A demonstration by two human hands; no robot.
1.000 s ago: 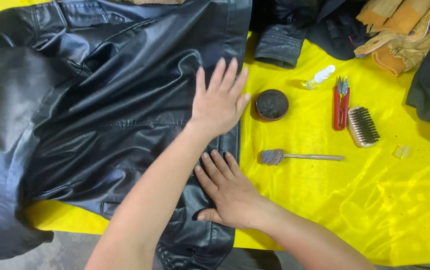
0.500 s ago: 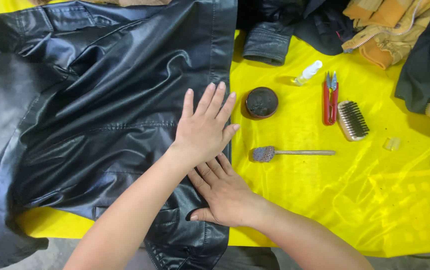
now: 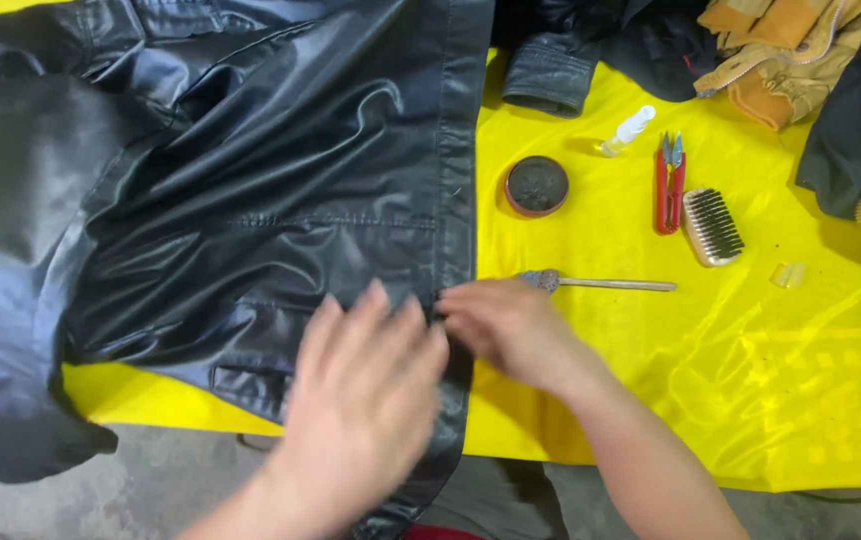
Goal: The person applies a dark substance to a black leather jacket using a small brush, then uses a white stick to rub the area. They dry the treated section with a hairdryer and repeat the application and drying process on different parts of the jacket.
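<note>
Black leather jacket (image 3: 251, 200) spread over the yellow bench (image 3: 751, 380). Left hand (image 3: 366, 400) open, flat on it; right hand (image 3: 511, 325) pinches its front edge. Small brush (image 3: 596, 283), round tin (image 3: 537, 185), red snips (image 3: 670, 183) lie just beyond, unobstructed.

No labels, signs or screens show. The only packages are a small round tin (image 3: 537, 185), dark inside with a reddish-brown rim, lying open on the yellow counter (image 3: 751, 400), and at its one o'clock a little clear plastic bottle (image 3: 627, 131) with a white cap, lying tilted.
</note>
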